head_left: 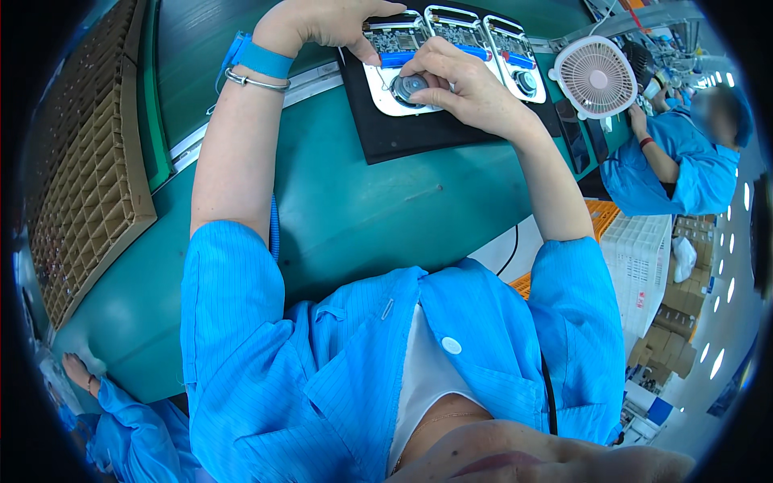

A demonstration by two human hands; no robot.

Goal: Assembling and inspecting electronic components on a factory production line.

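Three white plastic housings stand side by side on a black mat (435,143), each with a circuit board and a blue strip inside. My right hand (479,88) is closed at the leftmost housing (385,101), its thumb and fingers around a round grey speaker (409,88) in the lower part. At that housing's upper left corner, my left hand (326,24) has thumb and index finger spread apart, the thumb touching the edge near the blue strip (396,59). The middle housing is partly covered by my right hand. A speaker (525,82) sits uncovered in the right housing (515,68).
A pink fan (596,78) stands right of the mat, near dark flat devices (573,137). On the left lies a cardboard divider tray (88,177). Co-workers in blue sit at the right (676,157) and lower left (129,427). A white crate (636,266) stands below right.
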